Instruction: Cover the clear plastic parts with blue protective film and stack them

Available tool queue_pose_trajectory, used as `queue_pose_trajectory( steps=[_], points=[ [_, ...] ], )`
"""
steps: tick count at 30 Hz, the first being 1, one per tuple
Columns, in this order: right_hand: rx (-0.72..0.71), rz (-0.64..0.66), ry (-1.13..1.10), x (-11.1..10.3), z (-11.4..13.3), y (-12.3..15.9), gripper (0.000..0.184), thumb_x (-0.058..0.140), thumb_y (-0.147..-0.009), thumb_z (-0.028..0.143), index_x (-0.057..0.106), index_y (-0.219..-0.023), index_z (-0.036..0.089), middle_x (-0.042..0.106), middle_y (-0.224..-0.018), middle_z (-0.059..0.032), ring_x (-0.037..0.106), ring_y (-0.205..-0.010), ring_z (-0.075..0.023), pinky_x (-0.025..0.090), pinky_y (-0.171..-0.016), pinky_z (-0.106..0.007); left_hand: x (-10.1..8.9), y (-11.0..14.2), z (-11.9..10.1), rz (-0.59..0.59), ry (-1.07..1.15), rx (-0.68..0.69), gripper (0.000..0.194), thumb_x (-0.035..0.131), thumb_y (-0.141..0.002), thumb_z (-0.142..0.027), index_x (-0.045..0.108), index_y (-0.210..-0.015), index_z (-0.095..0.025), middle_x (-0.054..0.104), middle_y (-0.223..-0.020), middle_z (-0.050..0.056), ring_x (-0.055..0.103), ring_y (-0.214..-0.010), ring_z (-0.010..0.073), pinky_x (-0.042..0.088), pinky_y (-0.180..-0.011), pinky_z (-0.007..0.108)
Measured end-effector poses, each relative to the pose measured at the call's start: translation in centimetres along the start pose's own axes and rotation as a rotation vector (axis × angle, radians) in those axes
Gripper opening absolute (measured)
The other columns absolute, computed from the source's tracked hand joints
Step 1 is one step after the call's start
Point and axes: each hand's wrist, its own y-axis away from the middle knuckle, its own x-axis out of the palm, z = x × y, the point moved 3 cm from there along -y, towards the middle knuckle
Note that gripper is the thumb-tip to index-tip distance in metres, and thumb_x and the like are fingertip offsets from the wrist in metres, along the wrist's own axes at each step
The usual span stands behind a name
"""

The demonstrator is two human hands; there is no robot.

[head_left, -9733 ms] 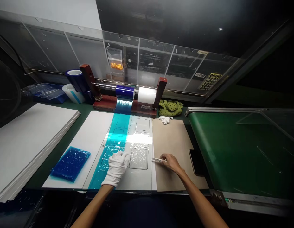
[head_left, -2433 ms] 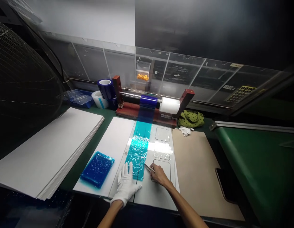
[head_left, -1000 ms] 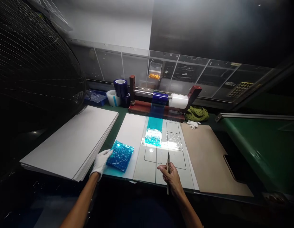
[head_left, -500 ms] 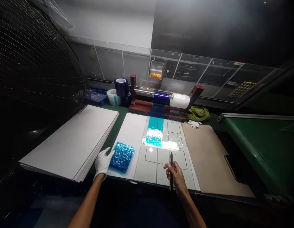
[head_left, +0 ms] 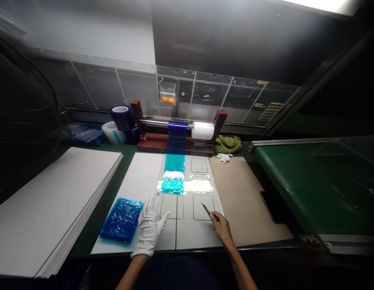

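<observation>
My left hand [head_left: 150, 227], in a white glove, has its fingers spread beside a stack of blue film sheets [head_left: 123, 219], over the left side of a pale marked board [head_left: 187, 233]. Bare and closed, my right hand [head_left: 221, 227] grips a slim craft knife [head_left: 206, 208]. The knife tip points up and left, above an outlined rectangle on the board. A strip of blue film [head_left: 175, 167] runs from a roll of blue film [head_left: 178, 128] down onto the board. Beside the strip lies a clear film piece [head_left: 201, 184].
A stack of white sheets [head_left: 60, 201] lies left, a brown board [head_left: 241, 201] and phone [head_left: 271, 207] right. Behind stand a dark red roll stand [head_left: 175, 146], white roll [head_left: 203, 130] and loose tape rolls [head_left: 122, 119]. A green pouch [head_left: 227, 143] sits beside the stand.
The view has shifted, with things appearing further left. My left hand has moved from the left side of the blue stack to its right. The craft knife has gone from upright to tilted left.
</observation>
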Motion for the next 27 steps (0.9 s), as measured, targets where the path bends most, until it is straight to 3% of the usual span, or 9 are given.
queue_pose_trajectory(
  steps=[3,7,13,17,23,25,27],
  points=[
    [0.035,-0.017,0.122,-3.0,-1.4,-2.0,0.028,0.036,-0.085,0.039,0.059,-0.086,0.022,0.067,-0.085,-0.0042,0.062,-0.079,-0.0197,0.044,-0.064,-0.027,2.5,-1.1,-4.6,0.119,0.029,0.079,0.066,0.047,-0.081,-0.048,0.03,-0.14,-0.024,0.039,-0.142,0.008,0.012,-0.139,0.0262,0.02,-0.111,0.045],
    [0.085,-0.049,0.187,-6.4,-2.6,-5.1,0.02,0.041,-0.085,0.032,0.058,-0.08,0.024,0.068,-0.084,-0.0021,0.061,-0.08,-0.0185,0.039,-0.062,-0.025,5.2,-3.8,-10.5,0.222,0.056,0.15,0.072,0.051,-0.077,-0.049,0.033,-0.139,-0.017,0.026,-0.148,0.013,0.011,-0.139,0.0304,0.017,-0.111,0.047],
    [0.119,-0.015,0.286,-7.6,-2.9,-9.7,0.016,0.048,-0.083,0.027,0.062,-0.077,0.023,0.068,-0.083,-0.002,0.059,-0.076,-0.0162,0.031,-0.057,-0.023,8.5,-8.5,-16.9,0.377,0.093,0.312,0.079,0.059,-0.069,-0.052,0.037,-0.137,-0.017,0.036,-0.144,0.014,0.021,-0.136,0.0315,0.015,-0.112,0.043],
    [0.084,0.049,0.291,-7.3,-2.3,-11.2,0.015,0.049,-0.081,0.025,0.063,-0.076,0.023,0.068,-0.083,-0.0024,0.059,-0.075,-0.0156,0.031,-0.057,-0.022,9.8,-10.3,-18.4,0.466,0.101,0.356,0.084,0.064,-0.064,-0.049,0.037,-0.136,-0.015,0.035,-0.145,0.015,0.025,-0.135,0.0318,0.019,-0.112,0.039],
    [-0.068,0.15,0.106,-6.3,-2.9,-12.4,0.017,0.047,-0.075,0.026,0.06,-0.066,0.02,0.065,-0.07,-0.0003,0.06,-0.069,-0.0155,0.038,-0.061,-0.021,10.1,-11.3,-18.2,0.487,0.092,0.446,0.096,0.071,-0.054,-0.053,0.036,-0.137,-0.018,0.037,-0.143,0.013,0.031,-0.132,0.035,0.022,-0.111,0.043],
    [-0.086,0.18,-0.055,-5.9,-3.7,-13.1,0.02,0.047,-0.073,0.033,0.058,-0.062,0.02,0.062,-0.063,0.0005,0.058,-0.063,-0.0165,0.04,-0.059,-0.022,10.1,-11.9,-18.0,0.46,0.094,0.479,0.083,0.066,-0.064,-0.05,0.038,-0.135,-0.021,0.04,-0.142,0.011,0.034,-0.13,0.0315,0.024,-0.111,0.043],
    [-0.076,0.225,-0.167,-5.6,-4.4,-13.7,0.025,0.048,-0.07,0.041,0.058,-0.062,0.02,0.06,-0.058,0.0012,0.056,-0.058,-0.0167,0.041,-0.055,-0.023,10.0,-12.5,-17.9,0.419,0.1,0.503,0.055,0.052,-0.08,-0.037,0.042,-0.132,-0.023,0.046,-0.138,0.008,0.038,-0.128,0.0262,0.026,-0.11,0.044]
  ],
)
